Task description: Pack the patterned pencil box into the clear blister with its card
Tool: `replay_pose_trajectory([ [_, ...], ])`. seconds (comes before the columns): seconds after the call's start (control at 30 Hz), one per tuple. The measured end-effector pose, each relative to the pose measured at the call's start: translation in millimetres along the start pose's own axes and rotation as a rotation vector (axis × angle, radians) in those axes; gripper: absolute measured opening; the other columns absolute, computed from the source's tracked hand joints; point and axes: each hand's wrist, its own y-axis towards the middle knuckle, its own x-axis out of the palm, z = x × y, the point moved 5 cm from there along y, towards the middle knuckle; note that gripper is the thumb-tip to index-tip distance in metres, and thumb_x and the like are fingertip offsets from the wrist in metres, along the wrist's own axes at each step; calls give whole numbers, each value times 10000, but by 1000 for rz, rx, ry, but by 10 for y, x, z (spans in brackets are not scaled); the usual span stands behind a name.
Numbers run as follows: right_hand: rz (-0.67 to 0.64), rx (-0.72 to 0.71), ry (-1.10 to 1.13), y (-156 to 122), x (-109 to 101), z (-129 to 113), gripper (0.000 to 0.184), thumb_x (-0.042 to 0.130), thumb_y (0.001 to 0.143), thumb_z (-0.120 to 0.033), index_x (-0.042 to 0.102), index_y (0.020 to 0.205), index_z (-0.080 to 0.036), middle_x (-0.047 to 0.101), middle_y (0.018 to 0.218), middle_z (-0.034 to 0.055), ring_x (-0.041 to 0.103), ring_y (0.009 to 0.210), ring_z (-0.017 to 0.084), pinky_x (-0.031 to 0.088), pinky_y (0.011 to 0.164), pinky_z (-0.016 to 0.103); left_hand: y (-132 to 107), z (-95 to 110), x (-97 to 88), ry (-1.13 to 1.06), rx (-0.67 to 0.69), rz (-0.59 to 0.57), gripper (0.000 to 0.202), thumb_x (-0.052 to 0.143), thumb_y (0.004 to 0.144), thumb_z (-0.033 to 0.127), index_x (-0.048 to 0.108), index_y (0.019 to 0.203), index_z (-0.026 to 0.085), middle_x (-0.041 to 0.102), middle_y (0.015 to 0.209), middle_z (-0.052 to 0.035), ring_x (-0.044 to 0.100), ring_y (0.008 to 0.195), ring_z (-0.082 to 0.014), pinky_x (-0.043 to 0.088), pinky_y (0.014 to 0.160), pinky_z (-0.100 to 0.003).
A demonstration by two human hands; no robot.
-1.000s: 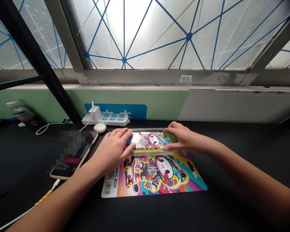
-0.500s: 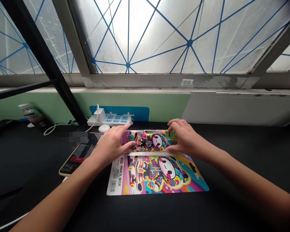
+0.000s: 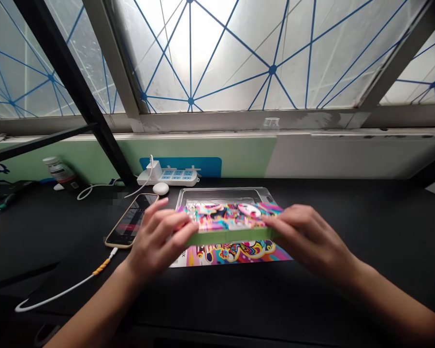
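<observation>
Between my two hands is a colourful pencil box (image 3: 235,217) with a green side, held level and a little blurred. My left hand (image 3: 163,237) is closed on its left end, and my right hand (image 3: 304,237) grips the right end. Just behind the box lies a clear plastic tray (image 3: 221,193), partly covered by it. Under and in front of the box is a printed card (image 3: 235,253) with cartoon art, its upper part hidden.
Left of my left hand lies a phone (image 3: 130,222) with a white cable (image 3: 68,290) plugged in. Farther back stand a power strip (image 3: 174,177), a round white object (image 3: 161,188) and a dark bottle (image 3: 63,174). A black bar (image 3: 76,87) slants across the left.
The pencil box has come up off the clear tray and card and toward me, its green side now showing. Both hands moved nearer with it. The camera view has shifted somewhat.
</observation>
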Motion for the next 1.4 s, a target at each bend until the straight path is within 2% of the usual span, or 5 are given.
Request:
replay_pose_trajectory([
  [0.13, -117, -164, 43, -338, 132, -245, 588, 509, 978, -64, 485, 1494, -344, 740, 1024, 22, 711, 908, 210, 557, 993, 407, -327, 234, 142, -93, 130, -188, 422, 511, 968, 59, 598, 1268, 343, 718, 1281, -37, 670, 1165, -217, 408, 1171, -496],
  [0.4, -157, 55, 126, -336, 300, -137, 343, 669, 947, -395, 563, 1231, -235, 661, 1279, 161, 671, 1147, 299, 610, 910, 457, -461, 41, 331, -303, -300, -482, 636, 680, 935, 410, 443, 1512, 285, 462, 1594, -130, 499, 1419, -341, 494, 1120, -498],
  [0.8, -253, 327, 390, -373, 294, 110, 480, 755, 863, -491, 662, 1275, -263, 664, 1366, 136, 631, 1263, 317, 548, 1041, 475, -521, -75, 375, -495, -562, -460, 1090, 811, 806, 320, 103, 1636, 347, 583, 1448, -132, 580, 1341, -337, 500, 1096, -483],
  [1.1, 25, 888, 609, -398, 359, 479, 377, 632, 916, -598, 680, 941, -225, 644, 673, 0, 574, 524, 166, 488, 471, 298, -540, -31, 343, -608, -606, -521, 1215, 814, 772, 279, -34, 1634, 398, 536, 1514, -87, 481, 1420, -341, 359, 1186, -533],
  [1.4, 46, 707, 445, -386, 186, 400, 453, 500, 1001, -581, 622, 1294, -258, 684, 927, 50, 660, 730, 196, 562, 637, 330, -571, -94, 372, -566, -689, -494, 1149, 790, 808, 439, 2, 1641, 381, 604, 1387, -71, 581, 1305, -320, 432, 1125, -499],
])
